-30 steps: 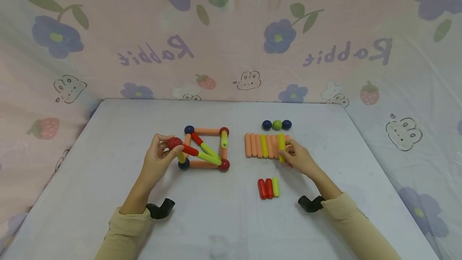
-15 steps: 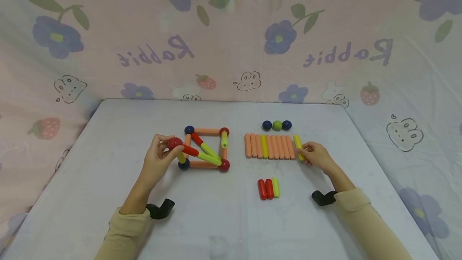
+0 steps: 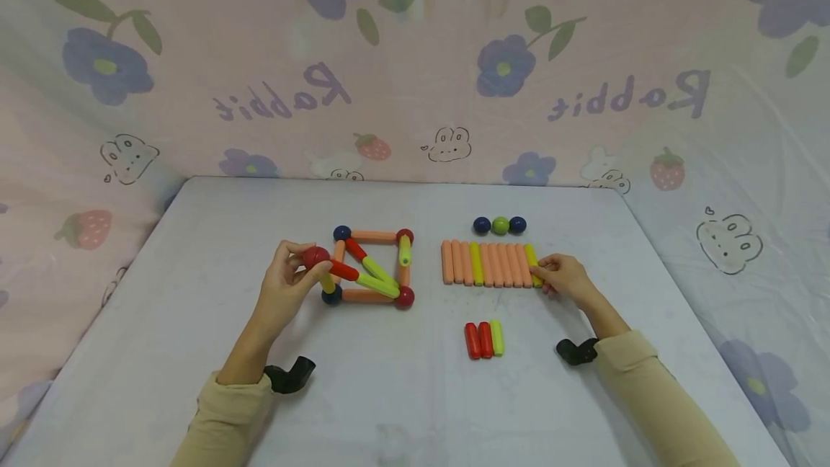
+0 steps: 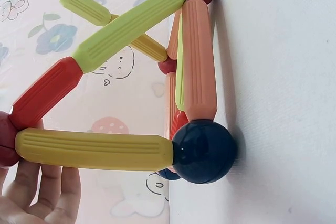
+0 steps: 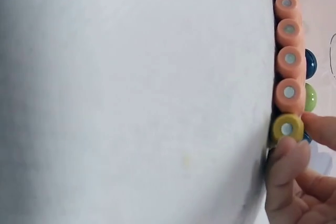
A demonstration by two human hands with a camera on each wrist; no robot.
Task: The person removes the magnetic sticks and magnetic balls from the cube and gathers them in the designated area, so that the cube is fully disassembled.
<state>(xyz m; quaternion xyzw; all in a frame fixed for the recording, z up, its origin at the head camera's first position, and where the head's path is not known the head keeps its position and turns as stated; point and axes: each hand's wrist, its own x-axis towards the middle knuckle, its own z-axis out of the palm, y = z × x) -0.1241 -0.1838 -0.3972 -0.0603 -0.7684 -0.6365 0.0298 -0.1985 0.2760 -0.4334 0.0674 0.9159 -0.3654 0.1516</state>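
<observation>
My left hand [image 3: 284, 281] pinches a red ball [image 3: 316, 257] between thumb and fingers, held up above the near left corner of a square frame of magnetic rods and balls. From that ball a yellow rod [image 4: 94, 149] runs down to a navy ball [image 4: 205, 151]. A red rod [image 4: 47, 92] and a lime rod [image 4: 128, 30] slope from it to the red ball [image 3: 405, 298] at the near right corner. My right hand [image 3: 568, 281] pinches a yellow rod [image 5: 286, 128] at the right end of a row of orange rods [image 3: 498, 265], lying alongside the last one.
Behind the row sit two navy balls and a lime ball [image 3: 501, 225]. Nearer me lie two red rods [image 3: 478, 341] and a lime rod [image 3: 496, 338]. All rest on a white table [image 3: 402, 395], with a patterned curtain [image 3: 415, 63] behind it.
My right hand has carried the yellow rod from over the row to its right side, then left against the end orange rod. The left hand has kept its hold on the red ball.
</observation>
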